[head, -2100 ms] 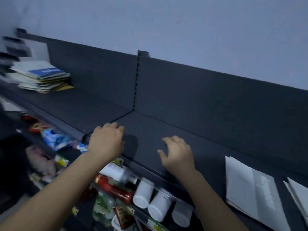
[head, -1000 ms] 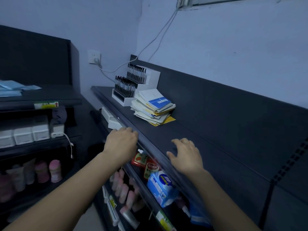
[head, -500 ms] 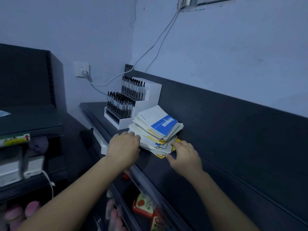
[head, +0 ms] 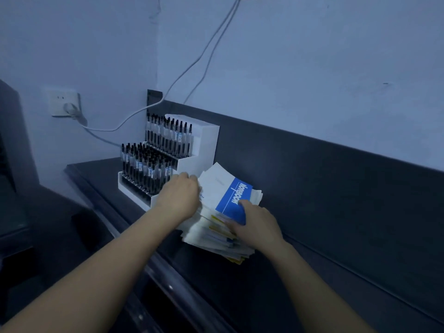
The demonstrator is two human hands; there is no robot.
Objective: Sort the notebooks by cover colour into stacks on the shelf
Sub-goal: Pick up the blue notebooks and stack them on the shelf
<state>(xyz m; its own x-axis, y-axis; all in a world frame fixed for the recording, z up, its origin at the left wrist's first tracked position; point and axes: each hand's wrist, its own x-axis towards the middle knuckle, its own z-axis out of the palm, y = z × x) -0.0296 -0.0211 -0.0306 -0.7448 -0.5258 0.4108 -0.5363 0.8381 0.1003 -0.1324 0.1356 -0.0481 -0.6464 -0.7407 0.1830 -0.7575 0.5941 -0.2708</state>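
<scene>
Here, two bare forearms reach up from the bottom of the frame across the front edge of a dark shelf (head: 240,292) in dim, bluish light. Both hands are on a ragged stack of notebooks (head: 211,239) lying flat on the shelf top, towards its rear. The left hand (head: 179,198) covers the stack's left edge, its grip closed there with fingers curled over the covers and fingertips hidden behind the knuckles. The right hand (head: 259,227) holds the near right corner, fingers laid across the top cover and thumb pressed into the side of the pile, so its grip is clamped on the upper books. The top notebook (head: 217,186) is white with a blue panel lettered "NOTEBOOK"; yellow and blue cover edges show among the white ones fanned out beneath it. Just to the left of the stack stands a white two-step pen rack (head: 204,143), both tiers packed with upright black-capped pens (head: 153,164); whether the pile touches it cannot be told. Behind runs the shelf's dark back panel (head: 324,188). On the pale wall (head: 312,68) beyond, a socket (head: 63,102) carries a plug, and thin cables (head: 199,58) climb out of frame.
</scene>
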